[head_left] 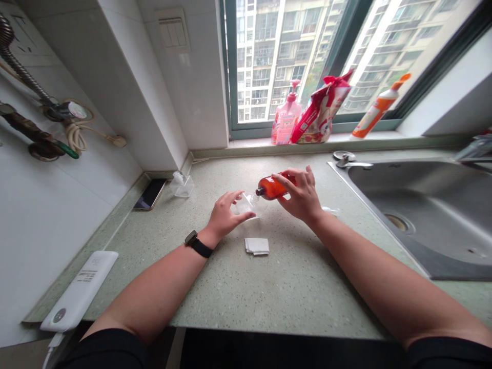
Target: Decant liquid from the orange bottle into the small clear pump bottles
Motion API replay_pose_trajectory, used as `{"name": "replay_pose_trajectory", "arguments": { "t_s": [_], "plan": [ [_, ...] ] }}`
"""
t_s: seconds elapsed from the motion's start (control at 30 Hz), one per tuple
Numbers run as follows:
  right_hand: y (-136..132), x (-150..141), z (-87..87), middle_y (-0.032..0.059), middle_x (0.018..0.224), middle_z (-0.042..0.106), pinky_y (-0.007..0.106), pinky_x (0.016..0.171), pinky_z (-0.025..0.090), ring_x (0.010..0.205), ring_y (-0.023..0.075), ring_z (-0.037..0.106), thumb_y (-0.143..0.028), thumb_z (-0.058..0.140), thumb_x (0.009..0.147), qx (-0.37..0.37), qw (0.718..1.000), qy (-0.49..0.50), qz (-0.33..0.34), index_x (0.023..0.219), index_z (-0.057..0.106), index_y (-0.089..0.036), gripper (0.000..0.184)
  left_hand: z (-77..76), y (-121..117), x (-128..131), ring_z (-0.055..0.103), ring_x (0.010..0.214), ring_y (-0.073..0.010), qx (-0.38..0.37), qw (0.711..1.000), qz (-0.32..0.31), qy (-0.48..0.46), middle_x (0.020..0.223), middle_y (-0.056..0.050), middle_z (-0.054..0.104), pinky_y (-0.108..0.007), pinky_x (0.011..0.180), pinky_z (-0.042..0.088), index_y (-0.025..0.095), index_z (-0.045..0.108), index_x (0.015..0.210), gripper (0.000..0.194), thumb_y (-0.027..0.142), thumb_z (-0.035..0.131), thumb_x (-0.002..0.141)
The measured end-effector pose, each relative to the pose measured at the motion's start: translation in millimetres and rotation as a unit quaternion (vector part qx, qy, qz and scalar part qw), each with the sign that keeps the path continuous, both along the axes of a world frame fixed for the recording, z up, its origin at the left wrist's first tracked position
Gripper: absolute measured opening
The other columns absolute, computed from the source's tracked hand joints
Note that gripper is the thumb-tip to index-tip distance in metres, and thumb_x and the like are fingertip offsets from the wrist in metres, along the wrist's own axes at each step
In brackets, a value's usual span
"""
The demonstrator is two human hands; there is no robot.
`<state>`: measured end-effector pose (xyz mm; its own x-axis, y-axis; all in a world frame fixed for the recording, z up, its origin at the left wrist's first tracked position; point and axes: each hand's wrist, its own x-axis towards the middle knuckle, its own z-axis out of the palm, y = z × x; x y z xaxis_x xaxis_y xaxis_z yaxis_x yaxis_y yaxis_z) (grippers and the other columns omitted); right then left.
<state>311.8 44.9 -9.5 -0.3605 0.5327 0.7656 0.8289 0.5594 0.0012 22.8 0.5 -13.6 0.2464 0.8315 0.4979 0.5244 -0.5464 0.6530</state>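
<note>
Your left hand [226,215] is turned back-up, fingers loosely curled toward your right hand [302,197], which sits just farther and to the right, fingers wrapped closed; your left forearm [154,287] and right forearm [369,277] angle inward from the near side

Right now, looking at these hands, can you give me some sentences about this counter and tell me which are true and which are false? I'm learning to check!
1. The right hand holds a shiny amber plastic bottle, tipped onto its side. True.
2. The left hand holds a metal spoon. False: its fingers touch a small clear plastic container.
3. A black-strapped wristwatch is on the left wrist. True.
4. The folded white paper lies in the sink. False: it lies on the speckled green countertop, away from the stainless steel sink.
</note>
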Motion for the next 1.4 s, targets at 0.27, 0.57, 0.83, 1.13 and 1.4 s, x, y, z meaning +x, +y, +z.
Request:
{"name": "replay_pose_trajectory", "arguments": {
  "t_s": [0.27, 0.57, 0.83, 1.13, 1.4],
  "plan": [
    [-2.0, -2.0, 2.7, 0.0085, 0.133, 0.059, 0.071, 0.130, 0.029, 0.130, 0.0330, 0.058, -0.020, 0.075, 0.087, 0.018, 1.000, 0.001, 0.002, 0.156, 0.050, -0.040, 0.076, 1.2, -0.9, 0.1, 0.073, 0.099, -0.0255, 0.003, 1.000, 0.001, 0.002, 0.117, -0.010, 0.075, -0.045, 0.094, 0.061, 0.025, 0.068, 0.139, 0.074, 0.065, 0.089, 0.081],
    [-2.5, -1.4, 2.9, 0.0088, 0.137, 0.058, 0.074, 0.130, 0.026, 0.134, 0.0357, 0.056, -0.019, 0.073, 0.085, -0.012, 1.000, 0.000, 0.000, 0.162, 0.046, -0.042, 0.085, 0.6, -0.9, -0.5, 0.073, 0.104, -0.0273, 0.000, 1.000, 0.000, 0.002, 0.117, -0.010, 0.075, -0.046, 0.095, 0.060, 0.024, 0.067, 0.140, 0.074, 0.063, 0.090, 0.081],
    [-3.0, -1.9, 3.2, 0.0095, 0.136, 0.057, 0.072, 0.129, 0.029, 0.133, 0.0339, 0.056, -0.019, 0.073, 0.088, 0.015, 1.000, -0.006, 0.000, 0.158, 0.048, -0.039, 0.078, 0.5, -0.6, -0.8, 0.073, 0.105, -0.0280, -0.004, 1.000, -0.003, 0.000, 0.118, -0.011, 0.075, -0.047, 0.096, 0.060, 0.022, 0.068, 0.139, 0.076, 0.066, 0.088, 0.081],
    [-2.0, -1.3, 2.1, 0.0086, 0.137, 0.057, 0.073, 0.129, 0.028, 0.133, 0.0346, 0.056, -0.018, 0.075, 0.085, 0.015, 1.000, -0.004, 0.002, 0.162, 0.042, -0.042, 0.086, -0.8, 0.1, -0.6, 0.073, 0.101, -0.0260, 0.000, 1.000, 0.001, 0.000, 0.118, -0.010, 0.076, -0.045, 0.095, 0.061, 0.023, 0.068, 0.139, 0.074, 0.063, 0.090, 0.081],
    [-1.1, -1.4, 1.8, 0.0092, 0.138, 0.057, 0.075, 0.130, 0.026, 0.134, 0.0355, 0.055, -0.018, 0.073, 0.086, 0.010, 1.000, -0.003, 0.000, 0.162, 0.044, -0.041, 0.084, 1.4, -1.4, 0.0, 0.074, 0.101, -0.0265, -0.003, 1.000, 0.002, 0.003, 0.118, -0.010, 0.076, -0.045, 0.096, 0.061, 0.023, 0.068, 0.139, 0.074, 0.060, 0.092, 0.080]
  ]
}}
